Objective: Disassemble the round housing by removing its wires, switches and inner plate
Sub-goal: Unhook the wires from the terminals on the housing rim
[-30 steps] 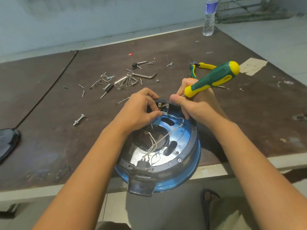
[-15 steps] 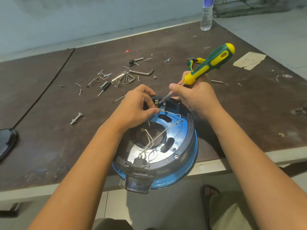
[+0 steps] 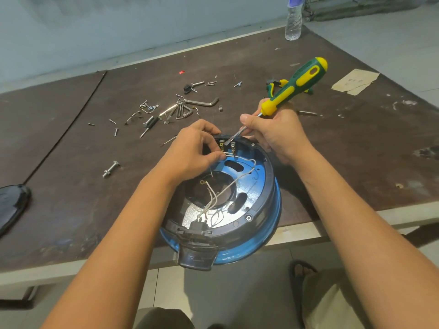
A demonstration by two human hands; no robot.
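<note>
Head view: round housing overhangs the near edge of the table. My left hand pinches the thin wires at the far-rim terminals. Right hand is curled round the screwdriver, tip at those terminals. The wires are limp and probably fragile, so pull at the connector.

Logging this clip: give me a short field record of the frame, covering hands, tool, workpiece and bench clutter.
left hand: pinches white wires near far rim
right hand: holds green-yellow screwdriver, tip at terminals
workpiece: round blue housing, overhanging table near edge
clutter: screws, hex key, pliers beyond housing
far edge: water bottle
</note>
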